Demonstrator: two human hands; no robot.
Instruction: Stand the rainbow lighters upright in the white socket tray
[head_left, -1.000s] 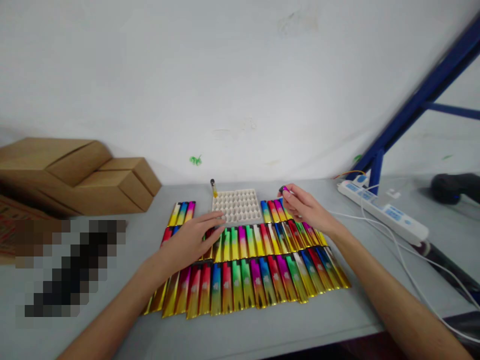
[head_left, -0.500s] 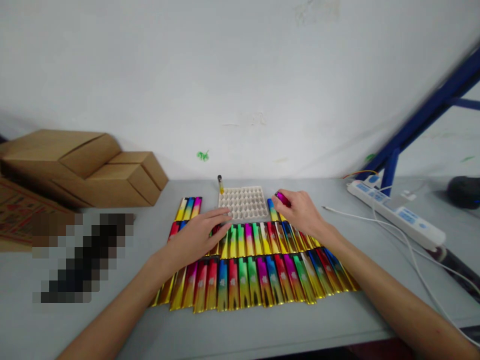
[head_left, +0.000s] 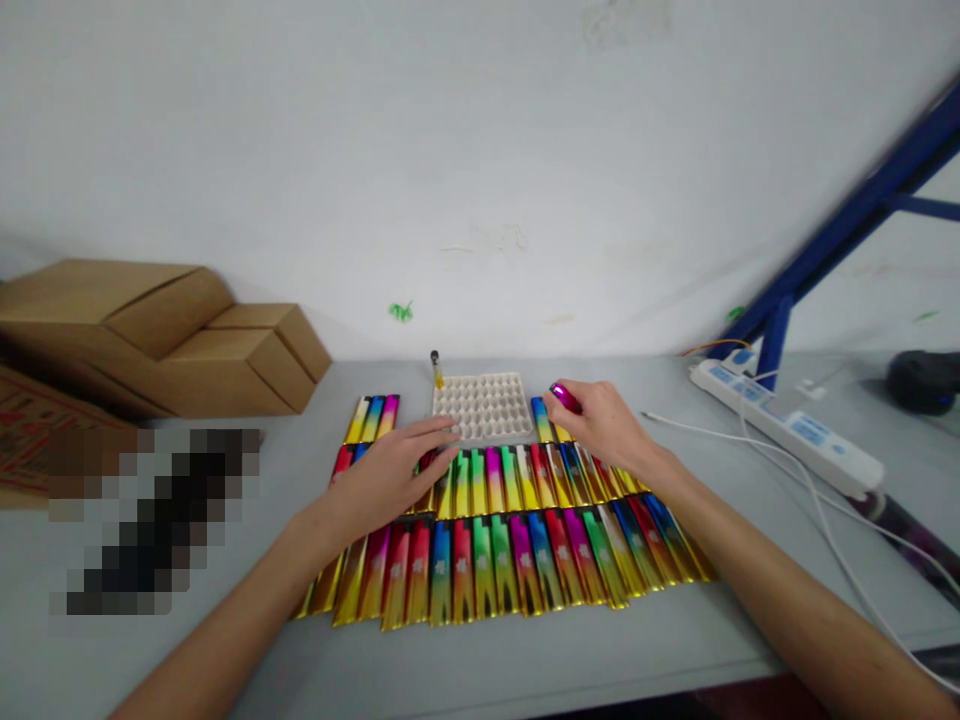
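Rows of shiny rainbow-coloured lighters (head_left: pixel 517 545) lie side by side on the grey table (head_left: pixel 570 650). Behind them sits a white tray (head_left: pixel 484 405) of small cells, with one yellow lighter (head_left: pixel 436 370) standing at its back left corner. My left hand (head_left: pixel 394 475) rests flat on the left part of the middle row, fingers stretched toward the tray. My right hand (head_left: pixel 600 425) is closed on a magenta lighter (head_left: pixel 564 397), held just right of the tray over a short row of lighters (head_left: pixel 541 418). Three more lighters (head_left: pixel 373 418) lie left of the tray.
Brown cardboard boxes (head_left: pixel 172 345) are stacked at the back left against the white wall. A white power strip (head_left: pixel 787 430) with white cables lies at the right, beside a blue metal frame (head_left: pixel 825 250). A dark object (head_left: pixel 926 380) sits at the far right.
My right hand brought the magenta lighter down and left, close to the tray's right edge. The left hand stayed on the middle row. The view shifted slightly.
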